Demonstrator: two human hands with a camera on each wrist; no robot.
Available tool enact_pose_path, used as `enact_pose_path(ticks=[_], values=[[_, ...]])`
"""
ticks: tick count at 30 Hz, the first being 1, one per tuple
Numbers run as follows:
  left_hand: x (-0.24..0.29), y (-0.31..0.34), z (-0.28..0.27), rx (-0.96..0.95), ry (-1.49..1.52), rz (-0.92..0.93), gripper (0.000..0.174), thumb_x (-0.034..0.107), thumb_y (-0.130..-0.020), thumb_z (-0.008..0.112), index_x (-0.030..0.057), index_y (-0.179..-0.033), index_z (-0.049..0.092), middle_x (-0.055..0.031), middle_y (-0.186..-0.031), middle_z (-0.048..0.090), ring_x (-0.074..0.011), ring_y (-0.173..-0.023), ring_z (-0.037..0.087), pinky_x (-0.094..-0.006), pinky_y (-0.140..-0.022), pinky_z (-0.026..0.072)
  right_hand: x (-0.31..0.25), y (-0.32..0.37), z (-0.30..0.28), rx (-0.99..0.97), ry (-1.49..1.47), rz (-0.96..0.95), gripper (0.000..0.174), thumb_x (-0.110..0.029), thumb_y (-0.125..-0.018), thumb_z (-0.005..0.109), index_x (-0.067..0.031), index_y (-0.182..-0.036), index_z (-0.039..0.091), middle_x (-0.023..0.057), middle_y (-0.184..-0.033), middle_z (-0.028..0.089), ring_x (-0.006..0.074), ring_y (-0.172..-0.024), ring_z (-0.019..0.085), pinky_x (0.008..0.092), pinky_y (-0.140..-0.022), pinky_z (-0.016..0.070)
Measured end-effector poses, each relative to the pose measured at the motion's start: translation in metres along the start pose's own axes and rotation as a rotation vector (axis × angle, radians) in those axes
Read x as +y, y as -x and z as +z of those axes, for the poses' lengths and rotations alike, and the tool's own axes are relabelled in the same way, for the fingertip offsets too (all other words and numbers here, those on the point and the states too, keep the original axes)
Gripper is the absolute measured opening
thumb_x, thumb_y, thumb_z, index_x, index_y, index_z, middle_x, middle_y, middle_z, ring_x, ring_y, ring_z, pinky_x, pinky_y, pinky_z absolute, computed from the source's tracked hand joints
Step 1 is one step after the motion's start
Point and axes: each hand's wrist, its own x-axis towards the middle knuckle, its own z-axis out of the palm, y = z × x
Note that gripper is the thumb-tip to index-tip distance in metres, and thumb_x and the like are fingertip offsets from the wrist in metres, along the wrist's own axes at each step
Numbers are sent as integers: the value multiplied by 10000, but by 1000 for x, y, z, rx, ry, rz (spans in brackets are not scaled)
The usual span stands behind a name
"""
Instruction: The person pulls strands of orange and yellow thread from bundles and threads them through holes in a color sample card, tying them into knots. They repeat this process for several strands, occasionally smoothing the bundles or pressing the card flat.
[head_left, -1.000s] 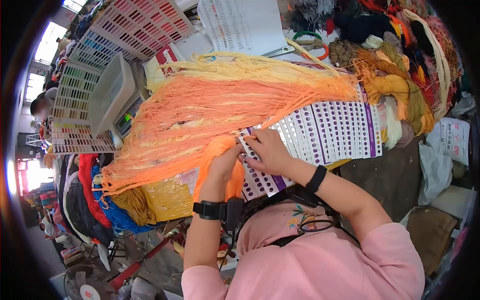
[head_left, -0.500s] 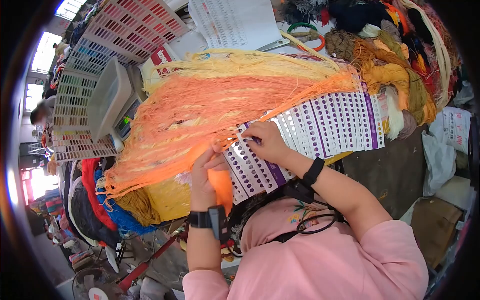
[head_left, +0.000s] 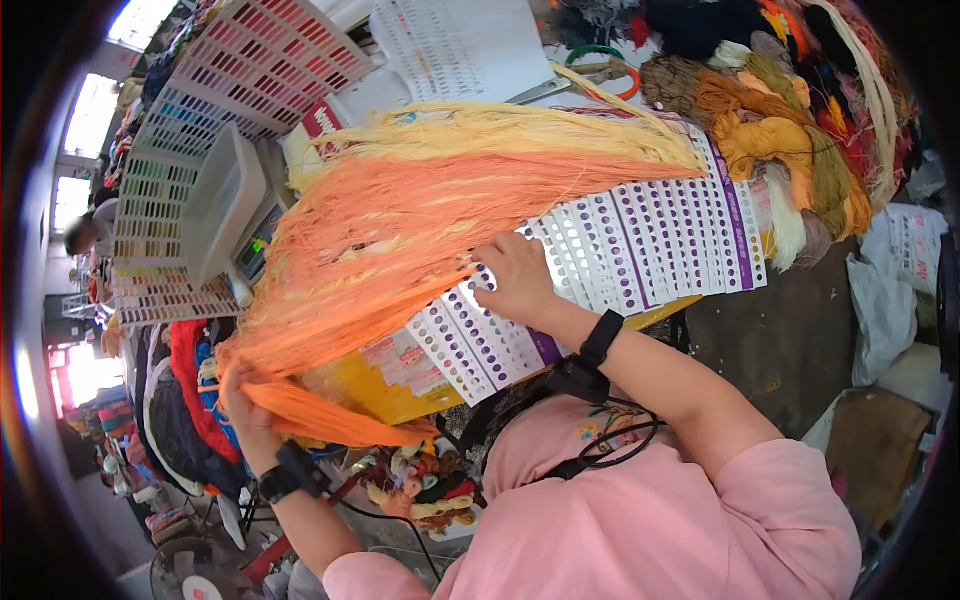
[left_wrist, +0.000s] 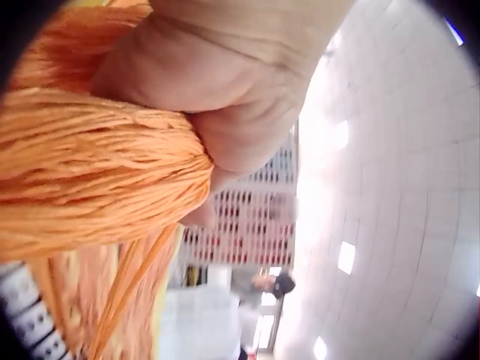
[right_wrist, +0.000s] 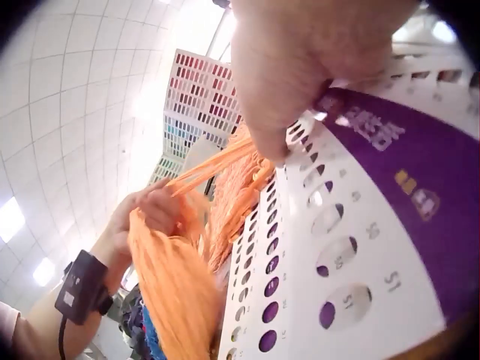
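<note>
At the left end of the table, my left hand (head_left: 243, 400) grips a bright orange skein of thread (head_left: 330, 412), whose looped end hangs to the right. In the left wrist view the skein (left_wrist: 97, 172) bunches in the curled fingers. My right hand (head_left: 515, 278) rests on long white punched thread cards (head_left: 655, 245) with purple end bands, its fingertips near their upper left edge. Orange strands stretch from the left hand toward that edge. Beneath and beyond spreads a wide layer of peach and yellow threads (head_left: 400, 205).
Scissors (head_left: 540, 92) and a printed sheet (head_left: 455, 50) lie at the back. A colour chart (head_left: 160, 205) and a white tray (head_left: 222, 200) stand at the left. Coloured skeins (head_left: 770, 140) pile up at the right, and more (head_left: 185, 370) hang off the left edge.
The left hand has moved from beside the right hand out to the far left, taking the orange skein along. The right hand stays on the cards, and the orange strands have left the cards' right part.
</note>
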Motion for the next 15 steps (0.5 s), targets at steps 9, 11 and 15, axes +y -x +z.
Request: enact_pose_path(ticks=[9,11,15], values=[[-102,115,133,-233,-59,-184,403,237,-831,459,-49,-1110,406,-121,-931,521,-154,-732,525,-274,-640,451,-2,4,-5,134,-131,-144,267,-157,-598,657,-76,-827,545,63,-857,491,203,-796,479,316,-681,360],[-132,126,167,-322,37,-254,436,271,-851,421,-37,-1153,361,-168,-1060,487,-225,-912,497,-359,-776,420,-14,10,-17,19,-357,-43,181,-116,-637,644,-52,-775,546,42,-797,500,152,-722,496,271,-606,380],[-156,138,196,-441,132,-253,461,287,-866,386,-27,-1198,321,-162,-1167,422,-258,-1070,419,-385,-845,384,-59,26,-47,-387,-1034,323,57,-98,-748,579,-42,-746,571,-1,-730,555,66,-588,506,183,-512,398]])
